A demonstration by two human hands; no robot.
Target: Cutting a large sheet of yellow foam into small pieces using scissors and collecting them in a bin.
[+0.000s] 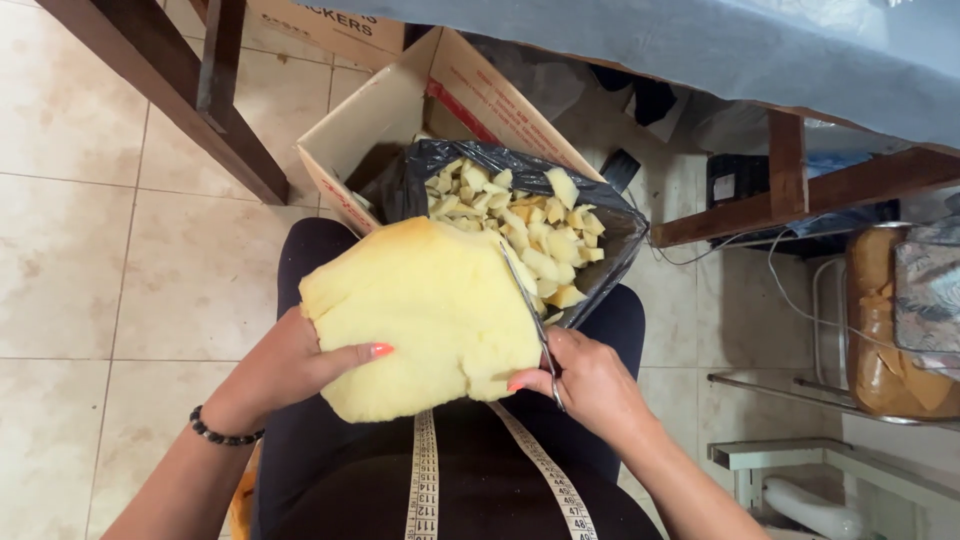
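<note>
A thick slab of yellow foam (425, 315) rests over my lap. My left hand (290, 365) grips its left lower edge, thumb on top. My right hand (590, 380) holds metal scissors (530, 315), whose blades run along the foam's right edge. Beyond the foam, a black plastic bag (400, 180) inside a cardboard box (375, 125) holds several small cut foam cubes (525, 225). A tape measure (425, 480) hangs down my front.
Tiled floor (90, 250) lies at the left with a dark wooden table leg (190, 95). A table with a blue cloth (750, 50) stands at the upper right, with cables and a wooden brace beneath. A brown bag on a metal frame (885, 330) stands at the right.
</note>
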